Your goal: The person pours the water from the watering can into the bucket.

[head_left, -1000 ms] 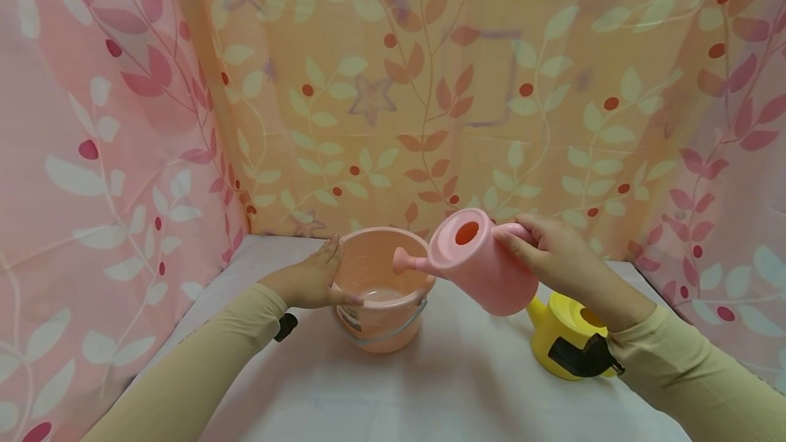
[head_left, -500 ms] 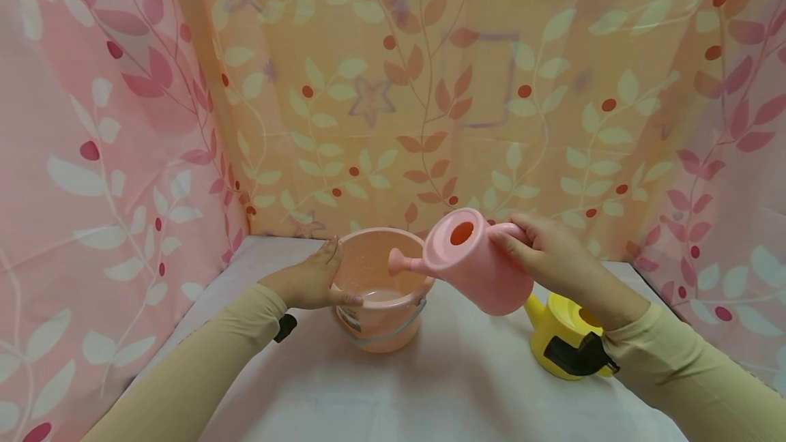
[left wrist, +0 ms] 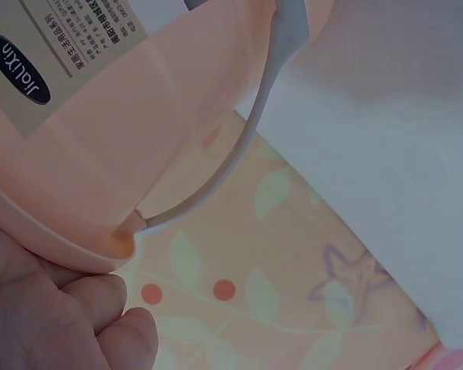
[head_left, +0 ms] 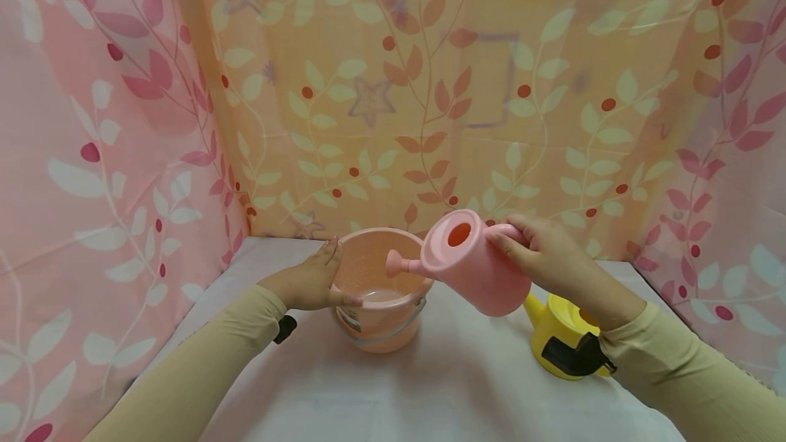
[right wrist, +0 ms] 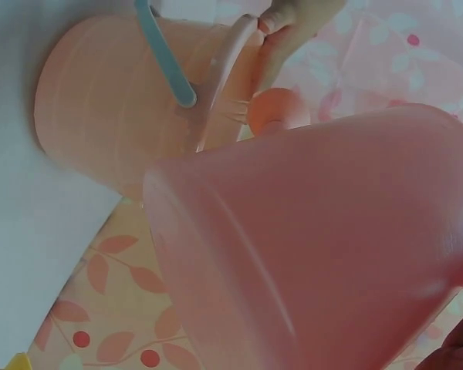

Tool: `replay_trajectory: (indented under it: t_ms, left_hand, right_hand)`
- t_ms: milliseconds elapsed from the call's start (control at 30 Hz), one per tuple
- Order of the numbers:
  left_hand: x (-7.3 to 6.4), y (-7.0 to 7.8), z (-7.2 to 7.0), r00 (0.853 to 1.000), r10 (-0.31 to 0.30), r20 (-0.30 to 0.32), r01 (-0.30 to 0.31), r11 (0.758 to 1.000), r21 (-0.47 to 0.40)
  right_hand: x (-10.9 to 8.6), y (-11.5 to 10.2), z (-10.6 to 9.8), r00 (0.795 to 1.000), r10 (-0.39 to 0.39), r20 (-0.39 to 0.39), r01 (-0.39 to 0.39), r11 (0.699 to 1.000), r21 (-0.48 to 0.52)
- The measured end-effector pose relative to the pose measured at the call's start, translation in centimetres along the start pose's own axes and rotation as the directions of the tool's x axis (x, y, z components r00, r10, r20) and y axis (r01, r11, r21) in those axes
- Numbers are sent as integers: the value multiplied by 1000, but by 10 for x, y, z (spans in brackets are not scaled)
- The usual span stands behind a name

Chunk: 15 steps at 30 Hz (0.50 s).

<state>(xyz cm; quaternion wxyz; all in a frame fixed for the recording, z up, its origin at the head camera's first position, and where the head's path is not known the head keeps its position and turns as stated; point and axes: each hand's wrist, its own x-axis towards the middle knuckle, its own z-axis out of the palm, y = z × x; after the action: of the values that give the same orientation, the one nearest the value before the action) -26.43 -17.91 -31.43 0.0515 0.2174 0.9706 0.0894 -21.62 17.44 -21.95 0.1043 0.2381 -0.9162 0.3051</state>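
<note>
A pink bucket (head_left: 393, 322) stands on the white table with a little water in its bottom. My left hand (head_left: 336, 275) grips its left rim, thumb along the near edge and fingers on the far side. In the left wrist view the bucket wall (left wrist: 100, 146), its grey bail handle (left wrist: 251, 142) and my fingers (left wrist: 69, 308) under the rim fill the frame. My right hand (head_left: 522, 243) holds the handle of a pink watering can (head_left: 475, 268), tilted left with its spout (head_left: 399, 264) over the bucket's opening. In the right wrist view the can's body (right wrist: 332, 231) looms large, the bucket (right wrist: 116, 108) beyond it.
A yellow watering can (head_left: 561, 333) stands on the table (head_left: 430, 394) to the right, partly behind my right wrist. Pink and orange leaf-patterned curtains (head_left: 399, 87) close in the back and both sides.
The pink watering can has shifted slightly left, bringing its spout further over the bucket. The left hand and the bucket have stayed put.
</note>
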Motion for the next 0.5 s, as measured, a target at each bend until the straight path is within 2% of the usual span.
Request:
replay_trajectory:
  t_ms: [500]
  left_hand:
    - [-1, 0, 0, 1000, -9, 3, 9, 1000, 6]
  right_hand:
    - [0, -1, 1, 1000, 7, 5, -7, 1000, 22]
